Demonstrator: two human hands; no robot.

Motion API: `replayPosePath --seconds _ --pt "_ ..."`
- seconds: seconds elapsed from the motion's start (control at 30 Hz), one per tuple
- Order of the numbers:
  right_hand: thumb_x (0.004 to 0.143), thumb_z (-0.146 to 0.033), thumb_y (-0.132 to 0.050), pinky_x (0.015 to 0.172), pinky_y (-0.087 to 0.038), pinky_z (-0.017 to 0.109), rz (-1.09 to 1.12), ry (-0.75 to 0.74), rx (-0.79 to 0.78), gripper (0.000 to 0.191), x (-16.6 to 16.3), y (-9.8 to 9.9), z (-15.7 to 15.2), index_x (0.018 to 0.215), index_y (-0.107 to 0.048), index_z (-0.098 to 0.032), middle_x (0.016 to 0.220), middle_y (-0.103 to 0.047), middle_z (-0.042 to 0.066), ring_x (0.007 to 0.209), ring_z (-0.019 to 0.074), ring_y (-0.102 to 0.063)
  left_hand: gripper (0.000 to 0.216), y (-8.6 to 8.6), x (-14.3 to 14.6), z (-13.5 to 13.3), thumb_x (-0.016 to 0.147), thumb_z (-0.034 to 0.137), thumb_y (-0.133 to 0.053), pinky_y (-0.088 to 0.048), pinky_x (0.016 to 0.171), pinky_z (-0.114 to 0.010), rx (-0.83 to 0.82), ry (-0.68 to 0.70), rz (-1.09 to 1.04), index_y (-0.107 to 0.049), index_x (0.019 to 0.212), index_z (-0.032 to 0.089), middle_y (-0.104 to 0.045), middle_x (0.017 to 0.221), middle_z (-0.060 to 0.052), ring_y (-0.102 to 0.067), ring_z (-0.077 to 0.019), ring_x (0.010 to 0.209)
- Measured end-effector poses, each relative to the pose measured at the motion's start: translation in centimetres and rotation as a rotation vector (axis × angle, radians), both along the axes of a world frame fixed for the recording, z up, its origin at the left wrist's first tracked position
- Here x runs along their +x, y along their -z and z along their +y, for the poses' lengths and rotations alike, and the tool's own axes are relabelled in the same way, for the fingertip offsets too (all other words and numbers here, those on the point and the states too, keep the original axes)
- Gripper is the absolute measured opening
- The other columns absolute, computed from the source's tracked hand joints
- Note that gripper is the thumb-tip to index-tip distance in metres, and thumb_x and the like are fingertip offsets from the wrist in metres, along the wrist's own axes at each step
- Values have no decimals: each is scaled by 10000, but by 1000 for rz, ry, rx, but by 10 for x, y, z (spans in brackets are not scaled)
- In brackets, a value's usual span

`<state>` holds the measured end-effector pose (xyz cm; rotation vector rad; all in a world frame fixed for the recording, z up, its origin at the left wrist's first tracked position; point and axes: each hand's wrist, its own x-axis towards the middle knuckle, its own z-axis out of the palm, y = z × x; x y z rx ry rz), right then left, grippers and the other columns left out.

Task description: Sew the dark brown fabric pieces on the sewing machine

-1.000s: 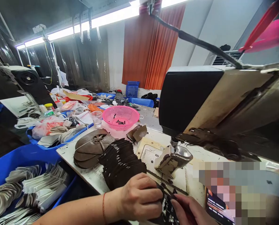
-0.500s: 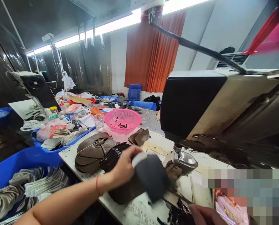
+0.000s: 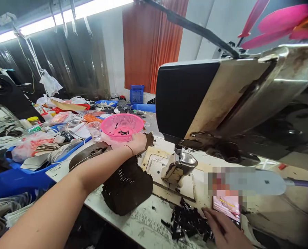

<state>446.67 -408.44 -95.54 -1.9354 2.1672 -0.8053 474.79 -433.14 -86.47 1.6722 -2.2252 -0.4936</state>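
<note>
Nearest to us, our right hand (image 3: 225, 231) lies flat at the bottom edge, fingers spread loosely and gripping nothing, the fingertips resting on a heap of glossy black scraps (image 3: 187, 223), jagged and thin, just beside a phone (image 3: 228, 207). To the left of the scraps stands a thick stack of dark cut pieces (image 3: 126, 185), matte brown-black with pale stitch marks along the edges, on the worn white table (image 3: 148, 224) with its printed ruler. Behind them sits the sewing machine (image 3: 221, 100), with a scuffed cream body, black end panel and dull metal presser foot (image 3: 180, 166). Our left arm stretches forward across the stack, wrist slightly bent, and our left hand (image 3: 138, 142) is closed around brown curved leather pieces (image 3: 149, 139) at the foot of a pink mesh basket (image 3: 122, 126). Beyond hang orange pleated curtains (image 3: 148, 45).
</note>
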Motion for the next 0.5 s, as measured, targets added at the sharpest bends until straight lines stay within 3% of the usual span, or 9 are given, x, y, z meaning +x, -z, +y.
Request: replayPosePath --seconds 0.13,0.23,0.3,0.4,0.5 --pt "828 -173 -377 706 -533 272 145 -148 161 396 25 7 -22 1034 -706 -253 1066 -708 24 868 185 -703 294 -3 4 55 831 257 -643 -397 961 -466 -68 141 -77 -617 1071 90 -606 1120 -203 -530 -336 1120" --pt "860 -104 -327 662 -493 278 265 -104 270 435 39 6 -32 994 -716 -246 1003 -689 38 798 184 -696 249 1 12 111 835 296 -622 -427 888 -396 -79 280 -61 -641 1038 154 -655 1026 -147 -589 -298 1009" --pt "871 -89 -324 638 -471 293 295 -74 298 436 42 3 -35 958 -722 -244 982 -686 40 790 201 -690 232 8 17 143 856 314 -587 -432 835 -337 -64 374 80 -647 1040 186 -673 968 -114 -612 -254 935" --pt "849 -56 -355 612 -448 285 310 -55 310 419 45 0 -33 963 -714 -240 1001 -683 40 812 209 -684 213 25 14 173 869 302 -560 -422 769 -283 69 436 266 -655 1030 200 -688 936 -80 -620 -203 844" --pt "811 -21 -398 622 -436 257 327 -60 316 433 49 -3 -31 1017 -699 -253 1044 -681 28 844 192 -679 201 42 2 186 846 276 -576 -410 776 -273 188 411 372 -668 1010 205 -699 946 -62 -616 -191 845"
